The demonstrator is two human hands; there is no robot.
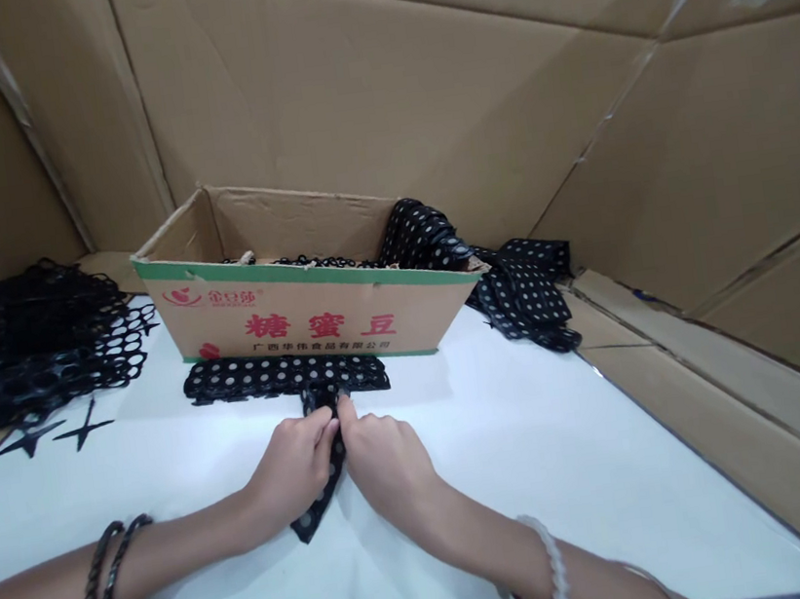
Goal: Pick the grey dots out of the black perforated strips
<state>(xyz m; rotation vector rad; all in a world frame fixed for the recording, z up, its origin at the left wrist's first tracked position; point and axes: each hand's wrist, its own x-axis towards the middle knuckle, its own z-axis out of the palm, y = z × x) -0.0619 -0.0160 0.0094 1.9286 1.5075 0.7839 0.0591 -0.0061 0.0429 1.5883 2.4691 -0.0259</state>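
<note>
the left hand [293,466] and right hand [384,459] are close together, both clamped on a black dotted strip [316,507]; it lies on the white table [541,477], running up to a wider dotted band [284,374] laid crosswise; a cardboard box [301,327] stands just behind; a black mesh pile [25,359] lies left

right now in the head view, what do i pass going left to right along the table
pile of black perforated mesh → left hand → right hand → heap of black white-dotted strips
</note>
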